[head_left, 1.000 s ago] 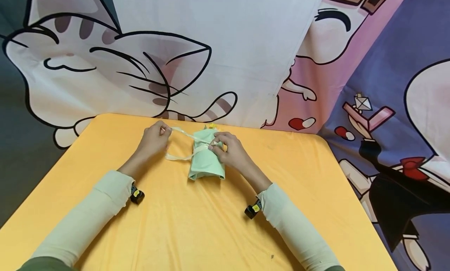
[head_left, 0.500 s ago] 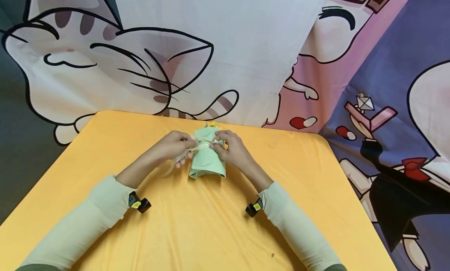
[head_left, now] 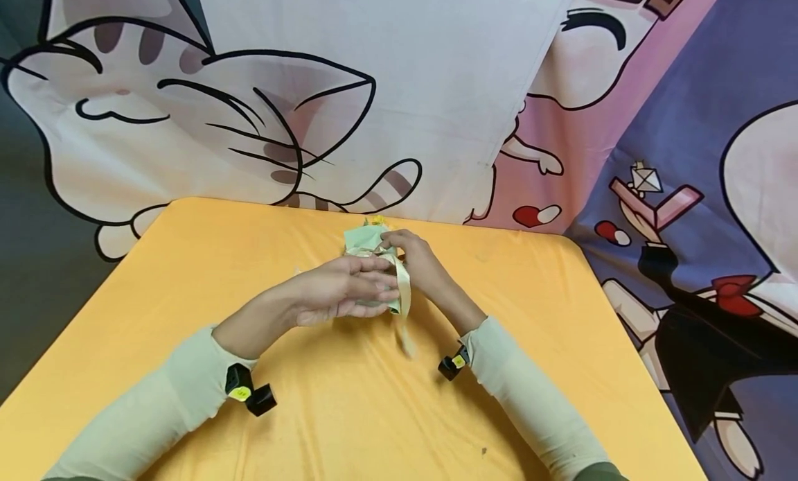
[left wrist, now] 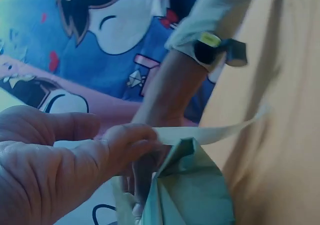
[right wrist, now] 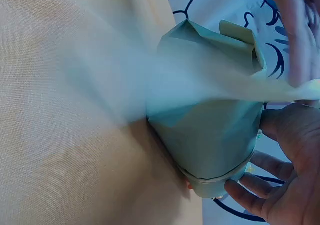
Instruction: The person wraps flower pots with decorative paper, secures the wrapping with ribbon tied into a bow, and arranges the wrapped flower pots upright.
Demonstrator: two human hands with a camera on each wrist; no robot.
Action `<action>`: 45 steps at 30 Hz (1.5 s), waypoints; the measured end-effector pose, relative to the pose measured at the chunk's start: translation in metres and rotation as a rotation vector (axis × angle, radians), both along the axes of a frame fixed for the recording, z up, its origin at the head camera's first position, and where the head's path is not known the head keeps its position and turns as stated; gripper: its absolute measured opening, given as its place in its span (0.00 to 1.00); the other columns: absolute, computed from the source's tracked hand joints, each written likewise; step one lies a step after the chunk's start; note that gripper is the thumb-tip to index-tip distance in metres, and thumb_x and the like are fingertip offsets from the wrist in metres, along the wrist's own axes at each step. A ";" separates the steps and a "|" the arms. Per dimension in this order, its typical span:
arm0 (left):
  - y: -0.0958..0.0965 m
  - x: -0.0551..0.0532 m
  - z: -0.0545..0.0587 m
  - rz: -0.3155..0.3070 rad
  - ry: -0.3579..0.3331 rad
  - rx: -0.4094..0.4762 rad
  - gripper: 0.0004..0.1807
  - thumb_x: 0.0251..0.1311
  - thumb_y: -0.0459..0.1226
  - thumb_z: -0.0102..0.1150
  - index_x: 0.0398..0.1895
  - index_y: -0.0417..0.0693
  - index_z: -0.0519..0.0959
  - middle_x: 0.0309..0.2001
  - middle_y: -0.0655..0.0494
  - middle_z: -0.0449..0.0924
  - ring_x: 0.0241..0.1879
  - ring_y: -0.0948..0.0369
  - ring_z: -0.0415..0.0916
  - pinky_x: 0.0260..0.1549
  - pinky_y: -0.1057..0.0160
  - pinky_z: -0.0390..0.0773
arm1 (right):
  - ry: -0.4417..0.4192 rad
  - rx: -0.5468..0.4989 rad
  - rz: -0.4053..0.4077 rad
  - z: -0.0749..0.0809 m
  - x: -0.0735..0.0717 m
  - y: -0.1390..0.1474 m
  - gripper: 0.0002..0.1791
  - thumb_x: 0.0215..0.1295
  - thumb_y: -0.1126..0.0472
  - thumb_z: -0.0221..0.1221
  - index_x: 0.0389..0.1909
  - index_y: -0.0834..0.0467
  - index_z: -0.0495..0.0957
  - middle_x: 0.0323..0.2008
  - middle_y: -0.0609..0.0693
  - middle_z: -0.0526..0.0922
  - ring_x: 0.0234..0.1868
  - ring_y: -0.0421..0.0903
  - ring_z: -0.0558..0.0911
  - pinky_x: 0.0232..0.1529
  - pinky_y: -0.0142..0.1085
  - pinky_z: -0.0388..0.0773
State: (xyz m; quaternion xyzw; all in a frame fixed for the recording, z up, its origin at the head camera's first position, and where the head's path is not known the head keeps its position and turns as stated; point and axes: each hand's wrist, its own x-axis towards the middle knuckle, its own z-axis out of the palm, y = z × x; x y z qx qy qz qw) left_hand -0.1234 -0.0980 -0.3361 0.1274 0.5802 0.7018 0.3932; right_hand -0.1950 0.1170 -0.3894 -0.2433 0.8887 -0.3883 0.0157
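A small flower bouquet (head_left: 363,238) in pale green wrapping paper lies on the yellow-covered table, a yellow flower (head_left: 377,220) peeking from its far end. My right hand (head_left: 427,265) grips its right side; the right wrist view shows fingers and thumb along the paper (right wrist: 205,140). Over the near part reaches my left hand (head_left: 346,287), fingers extended and hiding much of the wrapping. A cream ribbon (head_left: 404,287) runs from the left fingertips and hangs down on the right; it also crosses the left wrist view (left wrist: 210,134). The exact hold on the ribbon is partly hidden.
The yellow tablecloth (head_left: 349,412) spreads around the bouquet, with a small dark speck (head_left: 483,451) near the front. Printed cartoon cloths (head_left: 449,100) hang behind the table and to its right. Each wrist wears a small black camera (head_left: 249,391).
My left hand has moved from left of the bouquet to across it, bringing the ribbon over to the right side. The right hand has stayed at the bouquet's right.
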 end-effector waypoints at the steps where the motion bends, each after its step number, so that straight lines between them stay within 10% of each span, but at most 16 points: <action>1: 0.001 0.003 -0.001 0.000 0.011 -0.026 0.41 0.85 0.27 0.48 0.92 0.32 0.41 0.90 0.30 0.52 0.88 0.40 0.59 0.74 0.58 0.81 | -0.001 0.000 0.001 0.000 0.000 0.000 0.09 0.80 0.62 0.69 0.53 0.62 0.89 0.74 0.64 0.81 0.76 0.65 0.80 0.69 0.59 0.87; 7: 0.002 0.010 -0.009 0.055 0.175 -0.179 0.23 0.85 0.29 0.52 0.74 0.21 0.73 0.67 0.29 0.82 0.67 0.45 0.88 0.61 0.55 0.90 | 0.045 0.036 -0.001 0.001 0.000 -0.003 0.11 0.81 0.57 0.70 0.50 0.62 0.88 0.72 0.64 0.83 0.74 0.64 0.82 0.65 0.55 0.90; 11: -0.005 0.002 -0.012 0.220 0.472 -0.367 0.13 0.83 0.34 0.59 0.49 0.32 0.89 0.36 0.42 0.91 0.28 0.52 0.93 0.30 0.59 0.93 | 0.031 0.033 -0.013 0.001 0.000 -0.003 0.12 0.81 0.57 0.70 0.52 0.62 0.89 0.73 0.63 0.83 0.75 0.63 0.82 0.64 0.52 0.90; 17: -0.022 -0.027 -0.030 0.531 0.904 -0.651 0.09 0.76 0.35 0.64 0.50 0.42 0.90 0.44 0.48 0.89 0.43 0.53 0.84 0.43 0.58 0.82 | 0.009 0.031 -0.012 0.000 0.001 -0.005 0.14 0.81 0.55 0.70 0.53 0.63 0.89 0.73 0.62 0.82 0.75 0.63 0.82 0.64 0.50 0.90; 27: -0.004 -0.061 -0.048 0.387 0.862 -0.491 0.18 0.73 0.44 0.78 0.59 0.47 0.89 0.57 0.48 0.89 0.58 0.50 0.84 0.60 0.48 0.84 | 0.066 0.095 -0.011 0.004 0.001 -0.004 0.08 0.81 0.59 0.69 0.49 0.60 0.91 0.70 0.63 0.85 0.74 0.64 0.82 0.67 0.56 0.88; 33: -0.007 -0.060 -0.059 0.459 0.827 -0.500 0.05 0.77 0.38 0.73 0.45 0.47 0.88 0.56 0.46 0.87 0.61 0.47 0.82 0.64 0.41 0.81 | 0.065 0.060 0.006 0.002 0.003 -0.005 0.10 0.82 0.56 0.68 0.48 0.60 0.90 0.68 0.62 0.86 0.71 0.61 0.84 0.66 0.56 0.87; 45: -0.009 -0.061 -0.065 0.392 0.805 -0.485 0.13 0.77 0.41 0.74 0.54 0.42 0.87 0.64 0.43 0.79 0.70 0.43 0.76 0.76 0.35 0.75 | 0.039 -0.038 -0.031 -0.006 0.007 0.000 0.11 0.82 0.56 0.68 0.52 0.59 0.91 0.69 0.59 0.85 0.71 0.59 0.85 0.63 0.52 0.91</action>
